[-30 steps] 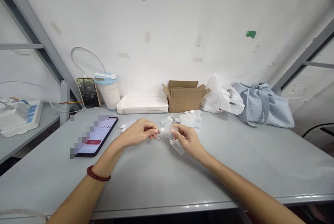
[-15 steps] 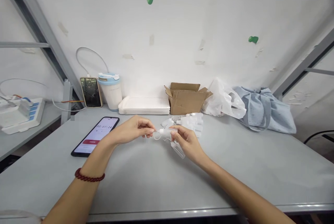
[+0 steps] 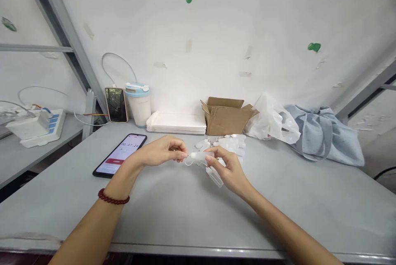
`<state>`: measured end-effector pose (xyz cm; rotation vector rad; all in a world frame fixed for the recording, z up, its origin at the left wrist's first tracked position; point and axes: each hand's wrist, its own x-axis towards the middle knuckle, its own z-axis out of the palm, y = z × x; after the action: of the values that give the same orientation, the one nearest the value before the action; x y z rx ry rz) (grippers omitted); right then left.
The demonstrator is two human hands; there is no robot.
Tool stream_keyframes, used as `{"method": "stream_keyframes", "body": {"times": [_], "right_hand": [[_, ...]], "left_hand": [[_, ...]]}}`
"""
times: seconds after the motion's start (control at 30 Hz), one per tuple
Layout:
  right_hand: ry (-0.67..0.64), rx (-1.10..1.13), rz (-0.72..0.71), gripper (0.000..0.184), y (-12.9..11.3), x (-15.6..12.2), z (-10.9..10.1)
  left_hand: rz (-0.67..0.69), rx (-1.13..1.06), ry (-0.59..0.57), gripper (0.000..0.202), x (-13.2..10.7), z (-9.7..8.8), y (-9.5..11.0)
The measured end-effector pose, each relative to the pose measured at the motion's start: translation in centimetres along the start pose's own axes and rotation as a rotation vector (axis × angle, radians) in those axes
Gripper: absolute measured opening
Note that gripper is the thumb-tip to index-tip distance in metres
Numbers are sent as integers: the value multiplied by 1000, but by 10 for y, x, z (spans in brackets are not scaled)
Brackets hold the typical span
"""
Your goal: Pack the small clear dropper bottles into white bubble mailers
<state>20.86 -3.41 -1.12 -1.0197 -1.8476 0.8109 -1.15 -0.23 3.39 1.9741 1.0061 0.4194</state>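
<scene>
Between the finger and thumb of my right hand (image 3: 227,168) is a small translucent white bottle-like piece (image 3: 200,156), held sideways with its narrow end to the left. My left hand (image 3: 168,151) is closed in a pinch at that narrow end, on something thin that is too small to name. A thin white loop of cord (image 3: 189,163) hangs just below. Under my right hand, a similar clear piece (image 3: 215,177) lies on the grey table (image 3: 173,215). Several more white translucent pieces (image 3: 236,143) lie in a pile behind it.
A phone (image 3: 120,155) showing a timer lies left of my hands. Along the wall stand another phone (image 3: 116,105), a lidded cup (image 3: 138,106), stacked white flat packs (image 3: 177,123), an open cardboard box (image 3: 227,120), a plastic bag (image 3: 270,120) and a blue cloth bag (image 3: 328,137).
The whole scene has shifted slightly right in the view as the camera turned. Both hands keep nearly the same grip and place over the table.
</scene>
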Motion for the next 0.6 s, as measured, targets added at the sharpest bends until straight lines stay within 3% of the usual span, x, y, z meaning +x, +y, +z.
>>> {"method": "stream_keyframes", "body": {"times": [0.1, 0.23, 0.3, 0.47, 0.6], "right_hand": [[-35, -43, -45, 13, 5, 3, -7], [76, -175, -64, 11, 18, 8, -16], [69, -259, -101, 10, 26, 10, -18], [-109, -486, -286, 15, 40, 28, -17], [-259, -708, -267, 28, 42, 58, -18]], "left_hand": [[-60, 29, 58, 21, -5, -10, -8], [-217, 40, 241, 21, -18, -31, -34], [-280, 23, 303, 21, -23, -38, -47], [-375, 0, 290, 21, -24, -38, -57], [-401, 1, 293, 22, -24, -33, -51]]}}
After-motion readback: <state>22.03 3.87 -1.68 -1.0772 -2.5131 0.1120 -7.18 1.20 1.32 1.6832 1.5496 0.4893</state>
